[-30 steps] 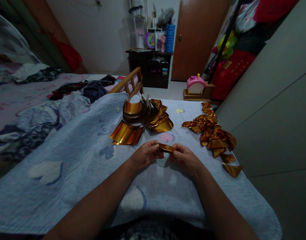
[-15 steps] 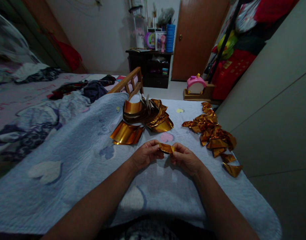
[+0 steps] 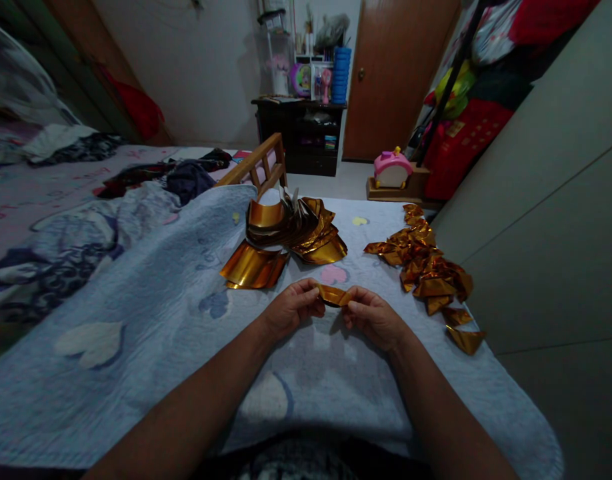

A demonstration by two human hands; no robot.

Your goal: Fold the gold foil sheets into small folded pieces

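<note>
While hovering low over a pale blue quilt [image 3: 161, 320], near the centre of the view: left hand [image 3: 291, 308] and right hand [image 3: 371, 315], meeting at one small folded gold foil piece [image 3: 335, 295]. Pinched at its left end between the left thumb and curled fingers [image 3: 310, 300], and at its right end by the right fingertips [image 3: 355, 308]; fingers of both hands drawn close together, none spread. Foil piece bridging the narrow gap between the two hands, slightly bowed; touching the quilt or clear of it, impossible to tell. Farther off, just left of centre, a loose stack of curled gold foil sheets [image 3: 296, 230], with a few flatter sheets [image 3: 253, 267] at its near left edge. To the right, a heap of folded gold pieces [image 3: 426, 263], trailing nearer into a stray one [image 3: 465, 339] beside a pale cabinet front [image 3: 546, 233]. Undersides of the fingers hidden from view. Folds of the held piece too small and dim to make out. Both forearms cut off at the near edge. Room dark, far clutter indistinct.
</note>
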